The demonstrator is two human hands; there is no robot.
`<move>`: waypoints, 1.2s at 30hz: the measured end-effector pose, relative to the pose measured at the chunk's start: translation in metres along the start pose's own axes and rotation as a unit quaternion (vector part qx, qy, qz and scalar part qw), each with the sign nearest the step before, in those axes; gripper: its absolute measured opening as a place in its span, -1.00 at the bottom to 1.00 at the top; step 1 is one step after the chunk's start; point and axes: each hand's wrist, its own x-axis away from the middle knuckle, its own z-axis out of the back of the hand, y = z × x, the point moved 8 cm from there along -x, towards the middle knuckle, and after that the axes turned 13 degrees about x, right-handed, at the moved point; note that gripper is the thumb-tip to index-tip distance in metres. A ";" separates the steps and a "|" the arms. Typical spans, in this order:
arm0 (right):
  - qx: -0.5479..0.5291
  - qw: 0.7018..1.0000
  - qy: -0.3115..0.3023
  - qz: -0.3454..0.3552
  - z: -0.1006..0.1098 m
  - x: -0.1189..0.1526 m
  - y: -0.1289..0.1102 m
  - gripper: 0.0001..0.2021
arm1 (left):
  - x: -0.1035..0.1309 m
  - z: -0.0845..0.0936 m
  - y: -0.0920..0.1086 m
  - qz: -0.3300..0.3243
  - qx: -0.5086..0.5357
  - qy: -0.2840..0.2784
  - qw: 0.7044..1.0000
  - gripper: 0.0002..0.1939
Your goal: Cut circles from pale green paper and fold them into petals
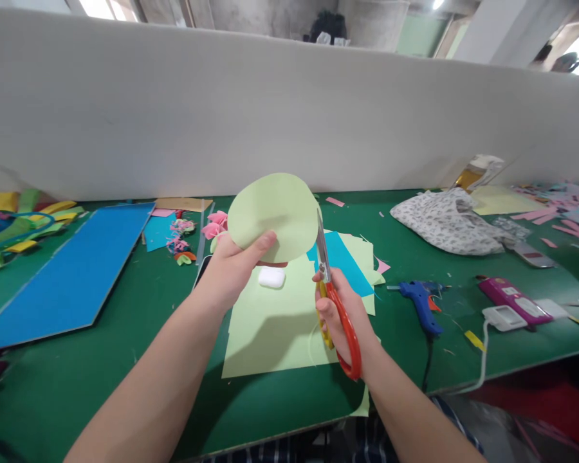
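Note:
My left hand grips a pale green paper oval near its lower left edge, thumb on top and fingers beneath. Scissors with one red and one yellow handle are in my right hand, their blades pointing up at the oval's right edge. Below the hands, larger pale green sheets lie on the table, with a white earphone-like case on top. A blue paper piece sits partly behind the scissors. Pink paper flowers show just beyond my left wrist.
A large blue board lies at left, beside colourful strips. To the right are a blue glue gun, a purple power strip with a white charger, and a patterned cloth. A white partition stands behind the green table.

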 end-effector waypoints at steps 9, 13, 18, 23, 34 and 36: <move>0.055 0.998 0.022 0.008 0.005 0.002 -0.003 -0.41 | -0.002 0.007 0.005 0.015 0.004 -0.020 1.000 -0.63; 0.078 0.996 0.028 0.038 0.005 0.000 -0.003 -0.40 | -0.002 0.010 0.010 0.030 -0.001 -0.022 0.999 -0.59; 0.103 0.993 0.027 0.052 0.006 -0.001 -0.002 -0.35 | -0.004 0.016 0.012 0.044 -0.002 -0.029 0.999 -0.54; 0.053 0.997 -0.001 0.050 0.005 -0.001 0.000 -0.14 | -0.006 0.018 0.009 0.033 0.010 -0.031 0.999 -0.55; 0.001 0.999 -0.004 0.042 0.011 -0.005 0.006 0.02 | 0.003 -0.004 -0.010 0.069 -0.005 -0.121 0.990 -0.60; 0.003 0.999 -0.001 0.041 0.012 -0.004 0.005 0.00 | 0.004 -0.008 -0.011 0.072 -0.007 -0.131 0.989 -0.59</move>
